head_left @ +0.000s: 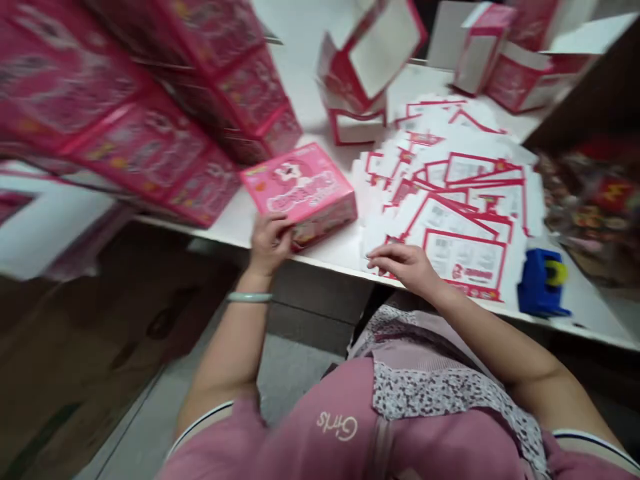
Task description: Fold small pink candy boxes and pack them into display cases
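A closed pink printed box (300, 183) lies at the front edge of the white table, its lid side up. My left hand (271, 241) has its fingers curled on the near left corner of this box. To the right, my right hand (405, 263) hovers at the table edge by the spread of red-bordered printed sheets (465, 250). Its fingers stretch to the left, slightly bent and loosely side by side, and I see nothing held in them. What lies under its palm is hidden.
Tall stacks of wrapped pink boxes (135, 147) stand at the left. An opened carton (357, 127) with raised flaps stands behind the box. More open cartons (520, 77) are at the back right. A blue tape dispenser (540, 283) sits near the right front edge.
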### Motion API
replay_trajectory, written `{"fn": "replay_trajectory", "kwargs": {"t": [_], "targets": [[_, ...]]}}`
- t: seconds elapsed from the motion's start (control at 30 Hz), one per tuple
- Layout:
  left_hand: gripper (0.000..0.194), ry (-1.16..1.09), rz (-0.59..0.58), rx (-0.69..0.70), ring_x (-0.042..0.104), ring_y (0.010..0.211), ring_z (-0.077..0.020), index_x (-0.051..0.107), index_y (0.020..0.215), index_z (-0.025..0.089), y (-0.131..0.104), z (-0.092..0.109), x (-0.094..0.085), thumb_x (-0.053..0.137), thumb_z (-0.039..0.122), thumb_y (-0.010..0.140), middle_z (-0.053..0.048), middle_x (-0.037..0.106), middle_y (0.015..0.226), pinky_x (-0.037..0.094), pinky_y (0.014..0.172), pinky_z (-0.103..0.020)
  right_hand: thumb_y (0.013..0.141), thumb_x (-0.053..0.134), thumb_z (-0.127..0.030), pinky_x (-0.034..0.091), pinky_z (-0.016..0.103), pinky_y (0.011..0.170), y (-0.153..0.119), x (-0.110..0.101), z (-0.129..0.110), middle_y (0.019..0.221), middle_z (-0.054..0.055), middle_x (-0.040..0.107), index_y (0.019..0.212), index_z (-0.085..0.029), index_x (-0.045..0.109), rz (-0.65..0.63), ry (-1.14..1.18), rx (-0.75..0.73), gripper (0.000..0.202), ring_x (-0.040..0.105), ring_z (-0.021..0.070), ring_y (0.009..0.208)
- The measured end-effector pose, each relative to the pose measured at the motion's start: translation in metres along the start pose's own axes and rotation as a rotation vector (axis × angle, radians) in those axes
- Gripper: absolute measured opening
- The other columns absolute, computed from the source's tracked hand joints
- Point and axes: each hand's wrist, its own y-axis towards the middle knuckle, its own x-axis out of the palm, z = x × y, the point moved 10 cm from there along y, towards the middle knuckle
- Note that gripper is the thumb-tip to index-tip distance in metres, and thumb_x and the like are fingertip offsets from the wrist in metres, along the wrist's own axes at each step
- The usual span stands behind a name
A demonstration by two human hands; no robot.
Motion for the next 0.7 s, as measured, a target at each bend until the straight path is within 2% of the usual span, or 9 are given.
{"fn": "replay_trajectory", "kwargs": {"t": [0.07, 0.13, 0.2, 0.27, 0.37, 0.43, 0.57, 0.63, 0.7], "targets": [[0.019, 0.049, -0.022, 0.01, 0.064, 0.105, -0.0241, 0.065, 0.108, 0.019, -0.003, -0.002, 0.002, 0.059, 0.032, 0.096, -0.01, 0.068, 0.108, 0.055, 0.096, -0.044, 0.077, 0.076, -0.039, 0.058, 0.027, 0.065, 0.055, 0.055, 0.0, 0.081, 0.002, 0.077, 0.096, -0.02, 0.081, -0.076, 0.063, -0.032, 0.027, 0.062, 0.0104, 0.061], [0.028, 0.058, -0.016, 0.054, 0.064, 0.108, -0.0242, 0.06, 0.123, 0.019, -0.004, 0.004, 0.005, 0.059, 0.028, 0.097, -0.011, 0.068, 0.112, 0.053, 0.098, -0.043, 0.077, 0.075, -0.036, 0.058, 0.027, 0.066, 0.097, 0.092, 0.011, 0.083, 0.001, 0.077, 0.111, -0.021, 0.078, -0.092, 0.092, -0.037, 0.038, 0.062, 0.0106, 0.063], [0.04, 0.053, -0.029, 0.117, 0.063, 0.11, -0.0241, 0.053, 0.138, 0.022, -0.005, 0.011, 0.007, 0.057, 0.026, 0.098, -0.011, 0.067, 0.117, 0.052, 0.099, -0.043, 0.08, 0.071, -0.032, 0.058, 0.027, 0.068, 0.126, 0.112, 0.027, 0.084, 0.0, 0.077, 0.128, -0.022, 0.071, -0.084, 0.084, -0.032, 0.049, 0.064, 0.0112, 0.065], [0.046, 0.057, -0.074, 0.171, 0.061, 0.112, -0.0243, 0.051, 0.144, 0.026, -0.006, 0.015, 0.01, 0.056, 0.024, 0.098, -0.011, 0.066, 0.12, 0.051, 0.1, -0.043, 0.085, 0.067, -0.028, 0.058, 0.028, 0.071, 0.141, 0.12, 0.041, 0.084, -0.002, 0.077, 0.138, -0.024, 0.064, -0.065, 0.019, -0.024, 0.053, 0.065, 0.0115, 0.066], [0.044, 0.069, -0.112, 0.202, 0.059, 0.115, -0.0255, 0.058, 0.14, 0.029, -0.009, 0.015, 0.01, 0.058, 0.022, 0.097, -0.011, 0.064, 0.121, 0.051, 0.101, -0.044, 0.091, 0.064, -0.025, 0.059, 0.03, 0.076, 0.15, 0.121, 0.046, 0.089, 0.001, 0.077, 0.144, -0.024, 0.058, -0.023, -0.193, -0.028, 0.053, 0.068, 0.0132, 0.066], [0.04, 0.07, -0.096, 0.182, 0.059, 0.116, -0.0258, 0.062, 0.135, 0.028, -0.008, 0.015, 0.008, 0.059, 0.021, 0.096, -0.012, 0.064, 0.122, 0.052, 0.102, -0.044, 0.094, 0.064, -0.026, 0.058, 0.034, 0.085, 0.152, 0.122, 0.038, 0.095, 0.006, 0.079, 0.151, -0.022, 0.049, -0.018, -0.413, -0.051, 0.06, 0.073, 0.0183, 0.078], [0.036, 0.075, -0.066, 0.125, 0.062, 0.111, -0.0245, 0.065, 0.131, 0.024, -0.003, 0.014, 0.004, 0.059, 0.023, 0.096, -0.011, 0.067, 0.118, 0.054, 0.1, -0.043, 0.096, 0.065, -0.028, 0.054, 0.046, 0.094, 0.141, 0.118, 0.029, 0.103, 0.015, 0.079, 0.163, -0.018, 0.026, -0.116, -0.872, -0.026, 0.078, 0.074, 0.0311, 0.098], [0.032, 0.072, -0.092, 0.095, 0.063, 0.109, -0.0241, 0.068, 0.126, 0.024, 0.0, 0.01, 0.005, 0.058, 0.026, 0.096, -0.01, 0.068, 0.116, 0.055, 0.098, -0.042, 0.095, 0.066, -0.027, 0.055, 0.046, 0.093, 0.115, 0.097, 0.03, 0.111, 0.016, 0.077, 0.165, -0.02, 0.017, -0.157, -0.875, -0.032, 0.086, 0.074, 0.0288, 0.093], [0.025, 0.062, -0.099, 0.041, 0.064, 0.104, -0.0235, 0.073, 0.115, 0.023, 0.002, 0.001, 0.004, 0.058, 0.032, 0.096, -0.01, 0.068, 0.112, 0.056, 0.093, -0.041, 0.093, 0.067, -0.029, 0.057, 0.04, 0.089, 0.073, 0.054, 0.032, 0.121, 0.013, 0.074, 0.165, -0.026, 0.018, -0.152, -0.744, -0.066, 0.088, 0.073, 0.0226, 0.088]]}}
